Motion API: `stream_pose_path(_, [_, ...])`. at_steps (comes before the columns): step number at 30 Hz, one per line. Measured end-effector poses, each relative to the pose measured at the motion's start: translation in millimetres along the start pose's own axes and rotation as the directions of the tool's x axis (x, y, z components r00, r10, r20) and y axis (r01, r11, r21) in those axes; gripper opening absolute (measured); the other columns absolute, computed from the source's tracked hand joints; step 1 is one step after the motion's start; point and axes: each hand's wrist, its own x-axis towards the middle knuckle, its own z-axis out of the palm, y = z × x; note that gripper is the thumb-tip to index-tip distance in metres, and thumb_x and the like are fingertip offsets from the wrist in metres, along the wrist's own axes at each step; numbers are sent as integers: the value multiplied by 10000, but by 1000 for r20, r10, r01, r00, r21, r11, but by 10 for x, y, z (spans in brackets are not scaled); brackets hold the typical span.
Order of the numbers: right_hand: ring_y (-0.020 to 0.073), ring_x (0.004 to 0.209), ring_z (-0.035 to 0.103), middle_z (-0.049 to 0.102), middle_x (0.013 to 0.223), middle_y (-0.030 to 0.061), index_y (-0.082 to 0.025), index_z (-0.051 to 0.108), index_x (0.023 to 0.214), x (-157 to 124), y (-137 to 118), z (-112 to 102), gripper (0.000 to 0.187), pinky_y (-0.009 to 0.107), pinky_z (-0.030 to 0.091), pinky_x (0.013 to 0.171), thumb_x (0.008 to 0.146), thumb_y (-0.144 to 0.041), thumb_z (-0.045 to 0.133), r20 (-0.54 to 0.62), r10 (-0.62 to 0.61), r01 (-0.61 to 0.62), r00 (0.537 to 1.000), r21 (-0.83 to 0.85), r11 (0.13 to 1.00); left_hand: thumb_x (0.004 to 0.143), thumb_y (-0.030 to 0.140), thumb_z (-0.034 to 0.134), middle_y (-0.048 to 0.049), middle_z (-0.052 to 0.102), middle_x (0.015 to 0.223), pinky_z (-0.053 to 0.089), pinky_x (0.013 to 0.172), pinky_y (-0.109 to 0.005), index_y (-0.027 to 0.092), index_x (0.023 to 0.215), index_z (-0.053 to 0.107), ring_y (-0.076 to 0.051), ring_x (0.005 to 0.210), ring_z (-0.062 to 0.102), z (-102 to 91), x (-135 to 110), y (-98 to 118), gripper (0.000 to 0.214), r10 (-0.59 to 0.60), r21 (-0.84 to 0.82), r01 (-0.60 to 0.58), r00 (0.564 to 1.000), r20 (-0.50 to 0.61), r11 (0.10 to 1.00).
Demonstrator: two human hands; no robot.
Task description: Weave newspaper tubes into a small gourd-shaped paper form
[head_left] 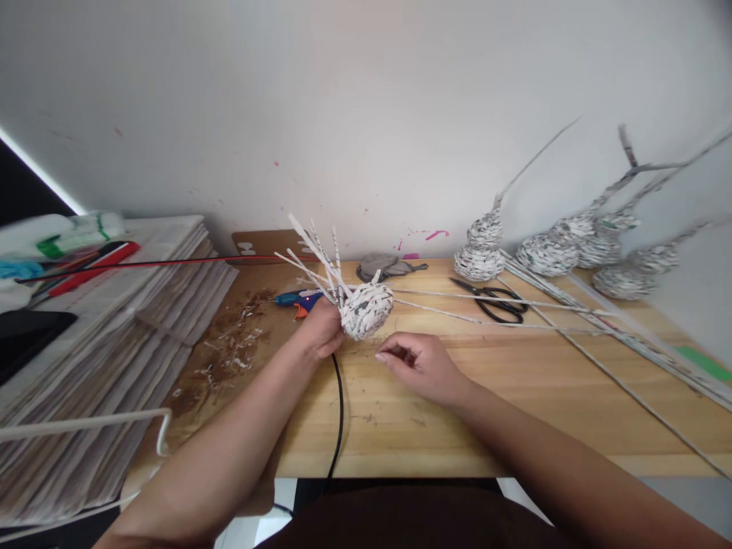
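My left hand grips a small woven ball of rolled newspaper, holding it just above the wooden table. Several loose paper tubes stick up and out from the top of the woven ball. Just to the right and a little lower, my right hand hovers over the table with its fingers curled in a loose pinch; I cannot make out anything in them. A blue glue gun lies behind my left hand, and its black cord runs toward me off the table's edge.
Black scissors and long paper tubes lie on the right. Several finished woven pieces stand against the wall at the back right. A thick stack of newspapers fills the left, with paper scraps beside it.
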Motion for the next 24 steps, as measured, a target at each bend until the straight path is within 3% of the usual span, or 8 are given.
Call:
stream_pose_path(2, [131,630,577,678,764,9,-212,678,967,-9,-19,10,211,262,452,580,835,-362,746,10,42,-42,999,128,991,610,398,828,-76,755,757,573,652,-321,146,819,724,-246,766,724,-29,-5,-14,343,132,73,-128,990,-51,989])
stream_pose_path(5, [158,775,643,689,958,46,-226,569,1165,11,-32,12,489,265,514,611,778,-401,810,46,112,-121,993,382,916,685,338,795,-55,755,781,558,696,-314,159,809,734,-222,769,707,-84,-25,-18,226,384,323,-337,918,-95,885])
stream_pose_path(7, [172,835,664,674,1093,78,-241,494,1244,45,-20,-2,638,267,543,599,747,-461,829,92,157,-182,983,496,849,725,296,779,-51,748,794,549,743,-322,176,778,738,-211,777,688,-108,-58,-13,138,523,506,-434,851,-41,745])
stream_pose_path(9, [186,862,683,661,1152,97,-244,461,1266,82,-2,-23,712,274,566,593,726,-528,828,111,208,-235,972,549,802,783,258,741,-50,740,815,535,776,-334,200,790,746,-208,799,671,-107,-106,-11,58,623,622,-538,776,101,569])
stream_pose_path(12, [193,831,709,681,1076,73,-243,486,1207,120,-4,-51,660,286,581,597,723,-534,826,64,284,-270,957,557,785,848,237,686,-55,724,816,515,757,-349,217,836,750,-209,790,651,-57,-181,-19,68,654,680,-625,703,278,383])
stream_pose_path(14, [189,785,717,692,999,43,-244,521,1130,129,-34,-64,586,284,578,594,702,-464,854,10,311,-265,950,546,795,865,256,680,-56,716,812,510,747,-347,214,842,748,-207,783,649,-9,-216,-30,83,646,707,-612,707,289,354])
stream_pose_path(17, [191,768,717,701,947,29,-238,556,1048,131,-80,-82,495,294,582,607,678,-365,860,-17,318,-257,948,547,797,882,271,669,-50,707,832,510,753,-323,215,848,745,-198,809,648,39,-228,-50,101,629,722,-578,734,257,380])
stream_pose_path(24, [169,735,696,701,956,12,-264,579,1096,134,-37,-113,428,269,573,560,716,-269,777,-6,340,-273,940,584,765,878,252,654,-52,723,893,505,841,-354,226,853,740,-225,873,658,-36,-133,-160,94,582,680,-548,785,215,488])
